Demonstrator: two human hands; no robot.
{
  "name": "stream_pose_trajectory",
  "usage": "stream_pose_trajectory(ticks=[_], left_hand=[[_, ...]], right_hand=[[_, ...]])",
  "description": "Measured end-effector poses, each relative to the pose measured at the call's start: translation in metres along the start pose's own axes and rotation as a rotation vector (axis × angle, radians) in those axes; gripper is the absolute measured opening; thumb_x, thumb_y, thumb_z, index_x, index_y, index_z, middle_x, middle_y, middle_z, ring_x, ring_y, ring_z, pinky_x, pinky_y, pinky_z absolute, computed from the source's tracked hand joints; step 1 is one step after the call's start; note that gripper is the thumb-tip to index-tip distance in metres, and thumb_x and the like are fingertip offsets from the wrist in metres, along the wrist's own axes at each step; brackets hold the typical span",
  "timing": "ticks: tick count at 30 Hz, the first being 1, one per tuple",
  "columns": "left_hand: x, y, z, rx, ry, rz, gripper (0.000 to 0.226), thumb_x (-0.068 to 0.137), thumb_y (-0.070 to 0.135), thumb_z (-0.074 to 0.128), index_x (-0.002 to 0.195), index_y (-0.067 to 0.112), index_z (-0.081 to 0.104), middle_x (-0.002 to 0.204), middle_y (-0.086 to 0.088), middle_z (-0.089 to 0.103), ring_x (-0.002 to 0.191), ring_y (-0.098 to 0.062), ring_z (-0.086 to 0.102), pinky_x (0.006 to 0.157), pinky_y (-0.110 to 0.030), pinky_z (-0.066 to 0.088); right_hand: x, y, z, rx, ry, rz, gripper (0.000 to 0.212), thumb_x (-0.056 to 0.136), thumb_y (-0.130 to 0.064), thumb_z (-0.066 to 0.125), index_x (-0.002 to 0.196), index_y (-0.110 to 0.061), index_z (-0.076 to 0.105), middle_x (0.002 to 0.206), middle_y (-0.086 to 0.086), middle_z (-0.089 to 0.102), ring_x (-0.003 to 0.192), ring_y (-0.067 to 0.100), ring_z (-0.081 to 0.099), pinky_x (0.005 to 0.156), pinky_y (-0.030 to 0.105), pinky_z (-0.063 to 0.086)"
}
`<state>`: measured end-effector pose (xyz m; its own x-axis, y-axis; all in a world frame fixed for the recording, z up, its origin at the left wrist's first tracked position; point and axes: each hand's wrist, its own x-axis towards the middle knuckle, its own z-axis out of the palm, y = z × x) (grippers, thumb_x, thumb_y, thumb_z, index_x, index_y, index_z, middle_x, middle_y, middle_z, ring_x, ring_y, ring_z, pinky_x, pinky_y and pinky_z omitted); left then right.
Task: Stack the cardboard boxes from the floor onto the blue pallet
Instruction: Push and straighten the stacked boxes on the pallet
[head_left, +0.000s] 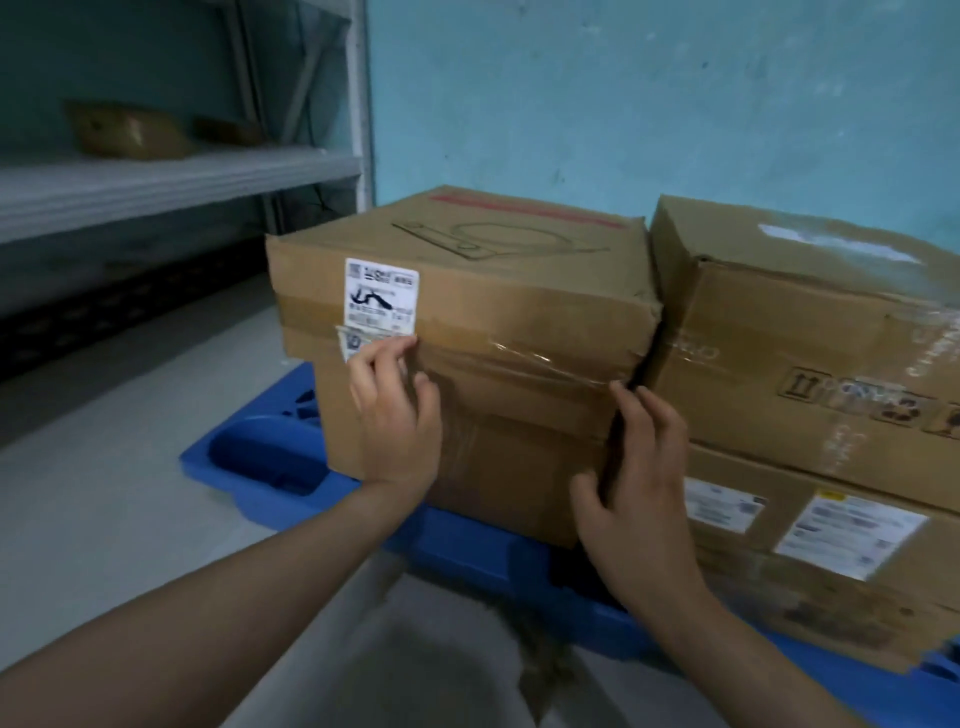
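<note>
While both hands press on the near box (467, 332), its lower part stays hidden behind them, so where it meets the blue pallet (270, 457) is hard to read. The left hand (395, 415) lies flat on the front face, fingers spread and loose, fingertips touching a torn white label (382, 299). The right hand (634, 483) wraps the box's right front corner, fingers curled around the edge, thumb on the front. Just to the right, two more boxes sit stacked on the pallet: the upper one (810, 332) and the lower one (831, 561), both cut off by the frame. A blurred shelf (171, 182) at left holds brown shapes too soft to identify.
</note>
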<state>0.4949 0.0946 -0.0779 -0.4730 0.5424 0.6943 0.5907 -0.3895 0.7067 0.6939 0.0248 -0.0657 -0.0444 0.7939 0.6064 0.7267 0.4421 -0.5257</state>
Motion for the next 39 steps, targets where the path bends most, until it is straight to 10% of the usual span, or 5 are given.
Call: stream_pose_trajectory(ticks=[6,9,15,27,39], left_hand=[[0.047,-0.04,-0.013,-0.026,0.151,-0.17,0.042,0.092,0.034,0.051,0.131,0.02,0.047,0.134,-0.008,0.038,0.124,-0.021,0.04,0.1,-0.015,0.028],[0.076,-0.055,-0.021,-0.028,0.188,-0.36,0.062,0.092,0.04,0.051,0.145,0.014,0.034,0.15,-0.013,0.029,0.139,-0.029,0.03,0.114,-0.042,0.024],[0.094,-0.077,-0.024,-0.215,0.038,-0.507,0.069,0.094,0.054,0.041,0.152,0.02,0.025,0.152,-0.005,0.034,0.139,-0.022,0.033,0.116,-0.043,0.026],[0.077,-0.067,-0.015,-0.162,0.055,-0.485,0.073,0.089,0.061,0.037,0.15,0.024,0.024,0.15,-0.005,0.034,0.138,-0.024,0.031,0.112,-0.042,0.028],[0.049,-0.062,-0.001,-0.034,0.26,-0.497,0.06,0.094,0.038,0.035,0.147,0.01,0.032,0.15,-0.019,0.03,0.133,-0.035,0.038,0.109,-0.048,0.031]], right_hand=[[0.001,-0.018,0.033,-0.015,0.014,0.136,0.082,0.085,-0.008,0.063,0.15,-0.033,0.019,0.158,-0.006,0.006,0.145,0.023,0.015,0.11,0.032,0.019],[0.001,-0.021,0.039,0.038,0.031,0.18,0.084,0.085,-0.002,0.062,0.151,-0.03,0.019,0.159,0.004,0.01,0.144,0.025,0.017,0.108,0.027,0.018],[0.002,-0.016,0.043,0.032,0.072,0.175,0.083,0.082,0.006,0.06,0.151,-0.022,0.023,0.156,0.016,0.02,0.142,0.029,0.021,0.091,-0.011,0.008],[-0.006,-0.018,0.045,0.098,0.02,0.291,0.094,0.089,-0.005,0.059,0.154,-0.042,0.001,0.162,-0.005,-0.016,0.151,0.019,-0.006,0.12,0.05,0.015],[-0.025,-0.003,0.009,0.025,0.075,0.206,0.086,0.085,0.0,0.057,0.152,-0.038,0.019,0.154,-0.03,-0.008,0.145,0.001,-0.005,0.118,0.037,0.014]])
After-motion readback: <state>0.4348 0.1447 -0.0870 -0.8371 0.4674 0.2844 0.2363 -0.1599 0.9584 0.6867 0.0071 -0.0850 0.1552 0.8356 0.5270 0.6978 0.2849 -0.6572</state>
